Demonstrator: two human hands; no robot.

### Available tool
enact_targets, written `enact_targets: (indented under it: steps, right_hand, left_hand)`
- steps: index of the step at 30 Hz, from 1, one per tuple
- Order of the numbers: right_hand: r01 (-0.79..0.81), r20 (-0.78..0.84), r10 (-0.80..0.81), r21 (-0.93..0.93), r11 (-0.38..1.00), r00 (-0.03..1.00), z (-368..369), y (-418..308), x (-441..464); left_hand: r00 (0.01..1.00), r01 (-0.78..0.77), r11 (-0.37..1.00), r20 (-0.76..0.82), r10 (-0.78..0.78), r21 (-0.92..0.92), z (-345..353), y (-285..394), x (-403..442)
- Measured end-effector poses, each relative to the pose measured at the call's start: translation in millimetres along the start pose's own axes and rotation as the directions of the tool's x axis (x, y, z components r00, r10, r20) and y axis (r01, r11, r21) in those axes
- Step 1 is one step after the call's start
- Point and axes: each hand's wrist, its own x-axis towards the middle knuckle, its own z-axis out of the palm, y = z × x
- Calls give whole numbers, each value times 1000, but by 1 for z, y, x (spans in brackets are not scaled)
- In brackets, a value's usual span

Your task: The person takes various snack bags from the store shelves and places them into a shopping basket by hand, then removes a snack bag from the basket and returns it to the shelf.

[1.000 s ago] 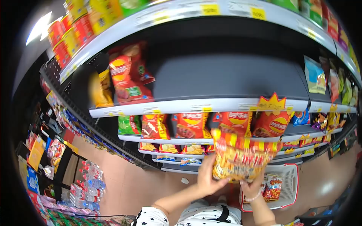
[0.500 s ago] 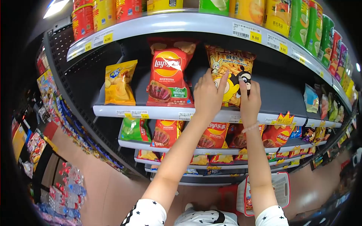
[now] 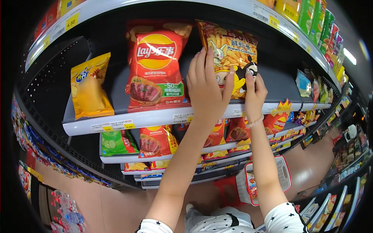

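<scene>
A prawn crackers bag point(image 3: 239, 46) with cartoon figures stands upright on the shelf, right of a large red Lay's chip bag point(image 3: 155, 66). My left hand point(image 3: 206, 87) lies against its left side, fingers stretched upward and thumb apart over the front. At the lower right edge, my right hand point(image 3: 255, 93) grips the bag, thumb on the front and the other fingers bent along the side. Part of the bag's lower left is hidden behind my left hand. A small yellow snack bag point(image 3: 91, 87) leans farther left on this shelf.
A white shelf edge point(image 3: 155, 120) with price tags runs below my hands. Chip canisters point(image 3: 307, 15) line the shelf above. Lower shelves carry more chip bags, including a green one point(image 3: 116, 143). A white basket with a red rim point(image 3: 285, 167) is on the floor by my right arm.
My view has come closer to the shelf and tilted. Both hands remain at the prawn crackers bag; the left hand's fingers now reach higher along its left side.
</scene>
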Motion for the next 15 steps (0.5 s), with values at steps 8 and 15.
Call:
enact_targets:
  steps: [8, 15]
  right_hand:
    - [178, 45, -172, -266, 947, 984, -9, 6, -4]
    - [285, 22, -303, -409, 867, 953, -125, 34, -89]
  left_hand:
    - [957, -260, 959, -103, 271, 115, -15, 6, -13]
    - [999, -31, 988, 21, 28, 152, -18, 47, -137]
